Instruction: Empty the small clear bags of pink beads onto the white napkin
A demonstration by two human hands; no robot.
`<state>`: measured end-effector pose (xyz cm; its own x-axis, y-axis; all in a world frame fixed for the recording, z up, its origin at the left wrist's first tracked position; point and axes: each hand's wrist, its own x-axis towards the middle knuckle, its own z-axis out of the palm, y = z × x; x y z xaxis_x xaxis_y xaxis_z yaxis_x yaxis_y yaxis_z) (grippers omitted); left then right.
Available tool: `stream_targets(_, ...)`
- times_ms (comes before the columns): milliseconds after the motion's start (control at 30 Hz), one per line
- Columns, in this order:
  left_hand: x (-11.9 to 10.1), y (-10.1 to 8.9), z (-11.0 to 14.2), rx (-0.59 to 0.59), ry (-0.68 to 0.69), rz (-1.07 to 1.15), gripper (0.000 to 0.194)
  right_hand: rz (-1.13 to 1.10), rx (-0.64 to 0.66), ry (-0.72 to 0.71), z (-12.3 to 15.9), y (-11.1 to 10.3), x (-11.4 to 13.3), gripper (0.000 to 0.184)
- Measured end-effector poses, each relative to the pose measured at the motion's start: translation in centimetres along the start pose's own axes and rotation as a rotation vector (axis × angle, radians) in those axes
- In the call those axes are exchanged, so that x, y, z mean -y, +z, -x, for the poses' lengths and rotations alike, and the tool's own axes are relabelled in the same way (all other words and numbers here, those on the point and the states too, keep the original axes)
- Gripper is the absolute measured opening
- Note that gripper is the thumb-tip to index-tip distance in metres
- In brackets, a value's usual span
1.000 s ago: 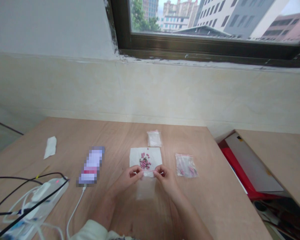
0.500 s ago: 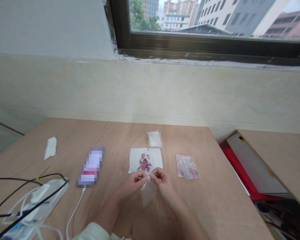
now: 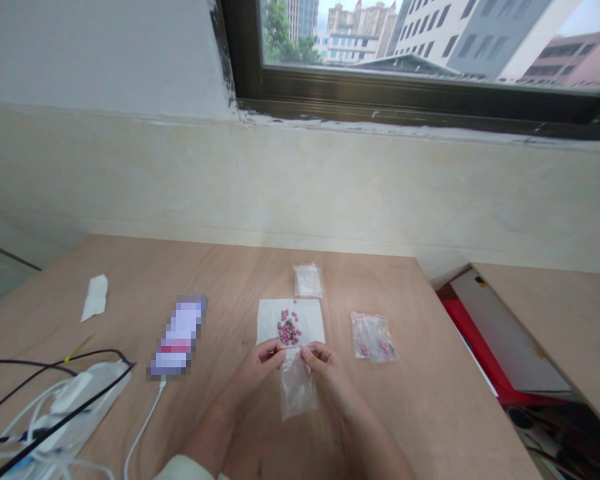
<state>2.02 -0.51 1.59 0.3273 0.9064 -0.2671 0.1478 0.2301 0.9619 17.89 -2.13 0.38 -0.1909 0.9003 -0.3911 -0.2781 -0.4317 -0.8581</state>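
Observation:
A small clear zip bag [image 3: 299, 390] hangs flat between my hands, its top edge toward the wall. My left hand [image 3: 266, 358] pinches the bag's upper left corner. At the upper right corner, my right hand [image 3: 321, 358] grips it between thumb and finger. No contents show inside the bag. Just beyond my fingertips, several small pink beads [image 3: 289, 328], with some dark green bits among them, lie on a white paper sheet [image 3: 267, 320].
Behind the sheet lies a stack of clear bags [image 3: 308, 281]. A zip bag with pink pieces [image 3: 373, 337] is at the right. On the left are a phone [image 3: 179, 337] on a white cable, a power strip [image 3: 87, 400] with tangled cords, and a white paper scrap [image 3: 95, 297].
My hands have moved slightly apart, and the bag between them is now spread wide and flat where before it was bunched at the top.

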Motion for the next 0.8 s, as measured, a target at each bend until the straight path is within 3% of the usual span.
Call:
stream_targets(100,0.6,-0.6,-0.3,-0.047,0.021,-0.001,0.031,0.033,0.013,0.0,-0.1,-0.5,-1.5,0.033)
stream_targets(200,1.3,-1.1,-0.5,-0.063,0.01,0.026,0.031,0.124,-0.096,-0.067,-1.5,-1.6,-1.8,0.032)
stream_targets(333,2.1,-1.5,-0.5,-0.133,-0.038,0.069,0.038,0.362,-0.356,-0.318,-6.3,-2.7,1.4,0.032)
stream_targets(433,2.3,-1.7,-0.3,-0.134,-0.056,0.059,0.038,0.613,-0.485,-0.338,-10.2,-3.0,4.8,0.032)
stream_targets(500,2.4,-1.8,-0.1,-0.13,-0.058,0.05,0.036,0.664,-0.544,-0.342,-11.3,-3.3,6.3,0.031)
stream_targets(567,2.5,-2.0,0.0,-0.126,-0.061,0.048,0.036,0.764,-0.644,-0.373,-10.9,-4.1,6.6,0.032)
stream_targets(633,2.8,-2.3,0.0,-0.122,-0.064,0.053,0.035,1.034,-0.803,-0.422,-8.9,-5.5,6.0,0.036)
stream_targets(733,3.3,-2.4,-0.3,-0.106,-0.063,0.054,0.034,1.305,-1.017,-0.295,-5.0,-8.3,3.9,0.042)
stream_targets(800,3.5,-2.3,-0.5,-0.095,-0.057,0.043,0.033,1.372,-1.049,-0.204,-2.8,-10.0,2.4,0.04)
